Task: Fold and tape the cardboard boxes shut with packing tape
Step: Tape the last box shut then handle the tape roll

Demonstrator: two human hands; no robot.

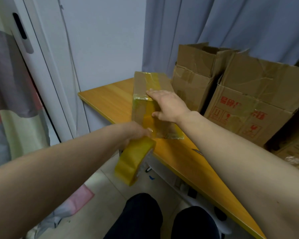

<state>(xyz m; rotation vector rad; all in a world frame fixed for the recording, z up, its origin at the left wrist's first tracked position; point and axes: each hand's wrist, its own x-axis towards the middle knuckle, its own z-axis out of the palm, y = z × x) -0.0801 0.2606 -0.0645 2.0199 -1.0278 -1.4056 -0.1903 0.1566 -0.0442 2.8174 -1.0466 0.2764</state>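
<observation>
A small closed cardboard box lies on the orange wooden table, with yellowish tape running along its top and down its near side. My right hand lies flat on the box's near top corner, fingers straight, thumb against the side. My left hand grips a roll of yellow packing tape just off the table's front edge. A stretch of tape runs from the roll up to the box's near face.
Two large open, crumpled cardboard boxes stand on the table behind and to the right. A white door frame and grey wall are to the left, blue curtains behind. My knees and the tiled floor are below.
</observation>
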